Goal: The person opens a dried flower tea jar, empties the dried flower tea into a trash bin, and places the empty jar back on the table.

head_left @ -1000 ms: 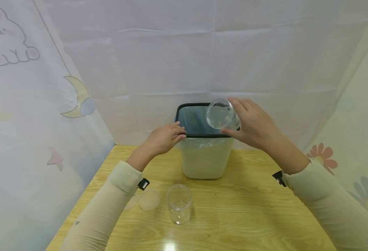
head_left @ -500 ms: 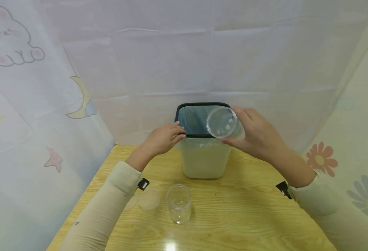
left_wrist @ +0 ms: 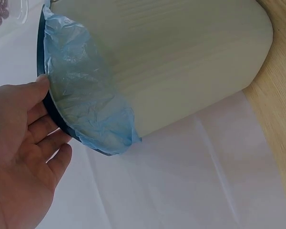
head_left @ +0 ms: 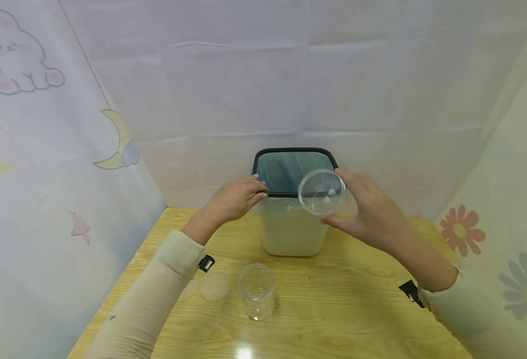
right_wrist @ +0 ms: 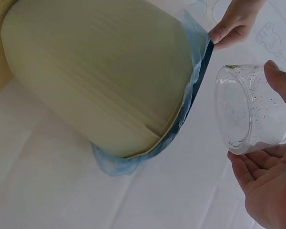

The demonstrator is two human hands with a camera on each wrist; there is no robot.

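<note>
My left hand (head_left: 236, 198) grips the near-left part of the bin's black rim (head_left: 297, 194); in the left wrist view the thumb (left_wrist: 40, 86) lies on the outer side and the other fingers reach behind the rim. A blue bag (left_wrist: 86, 86) lines the bin (head_left: 292, 229) and folds over its edge. My right hand (head_left: 371, 209) holds a clear plastic jar (head_left: 321, 192) between thumb and fingers, just above the bin's near-right corner. Small pale bits show inside, and the right wrist view shows specks on the jar's wall (right_wrist: 250, 109).
On the wooden table (head_left: 335, 309), a second clear jar (head_left: 257, 294) stands upright nearer to me. Two clear round lids (head_left: 214, 286) lie to its left, one partly behind my left sleeve. Printed cloth (head_left: 227, 89) hangs behind and at both sides.
My right hand has drawn the jar back and lower, from over the bin's mouth toward me, and its opening has turned up. My left hand has stayed on the rim.
</note>
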